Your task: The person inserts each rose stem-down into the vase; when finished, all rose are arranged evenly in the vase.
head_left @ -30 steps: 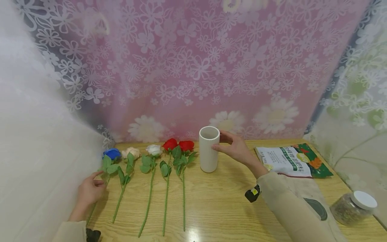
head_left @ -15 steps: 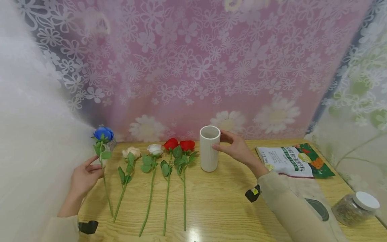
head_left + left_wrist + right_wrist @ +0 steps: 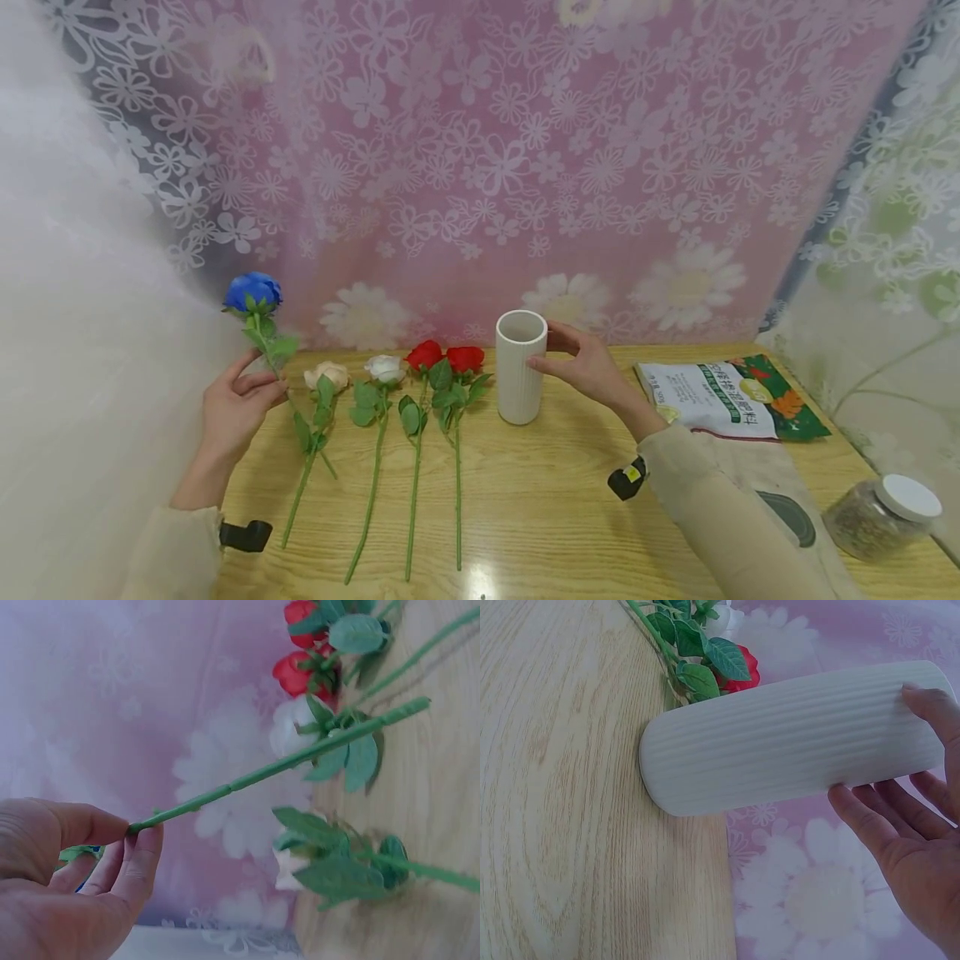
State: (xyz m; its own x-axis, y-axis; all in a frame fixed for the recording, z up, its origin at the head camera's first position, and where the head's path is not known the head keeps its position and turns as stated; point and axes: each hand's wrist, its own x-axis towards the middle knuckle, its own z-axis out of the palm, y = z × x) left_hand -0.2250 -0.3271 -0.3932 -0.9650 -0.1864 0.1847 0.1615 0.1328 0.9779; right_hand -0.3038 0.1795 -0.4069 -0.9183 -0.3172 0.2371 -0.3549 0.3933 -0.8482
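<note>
Between thumb and fingers my left hand pinches the stem of a blue rose, its bloom up and its stem slanting down to the right. The left wrist view shows the bare green stem running out from the fingertips. My right hand holds a white ribbed vase near its top, thumb in front and fingers behind. The vase stands upright on the table. Lying between the hands are a cream rose, a white rose and two red roses, stems toward me.
A fertilizer bag lies at the right, with a beige cloth in front of it, partly under my right sleeve. A jar with a white lid stands near the right edge. A floral curtain hangs behind the table.
My left hand has lifted the blue rose off the table, raised its bloom and then moved it slightly right, swinging the stem's lower end rightward. The right hand and vase stay in place.
</note>
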